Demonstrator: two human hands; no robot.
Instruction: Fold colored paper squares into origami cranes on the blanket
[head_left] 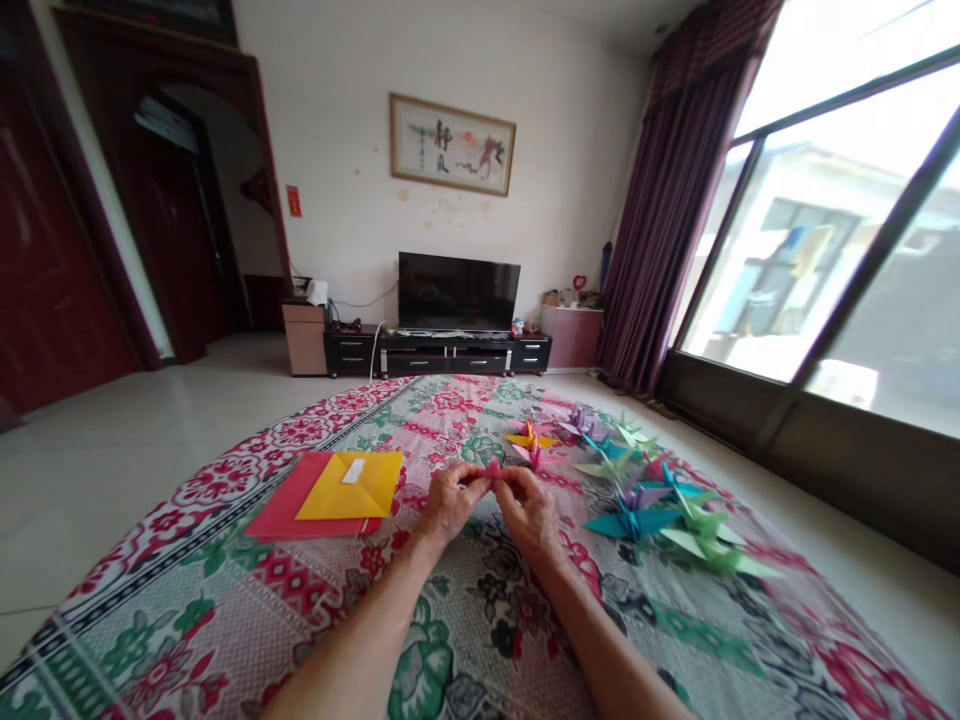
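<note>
In a white-walled room (330, 120), one floral tablecloth (337, 640) spreads before one television (459, 292) and one framed picture (452, 143), bearing red paper (283, 505), yellow paper (375, 496) and at least ten paper cranes (634, 522); between them, left hand (452, 500) and right hand (532, 508), both pinched tight, hold one pink paper piece (493, 468).

Pink paper (493, 469) partly behind both hands (451, 498) (530, 505)

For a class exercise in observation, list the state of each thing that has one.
Left hand: grip closed on pink paper
Right hand: grip closed on pink paper
Pink paper: folded
Yellow paper: flat, partly over red paper
Red paper: flat, partly covered
Paper cranes: folded, wings spread
Television: screen dark
Curtain: drawn aside
Drawers: shut
</note>
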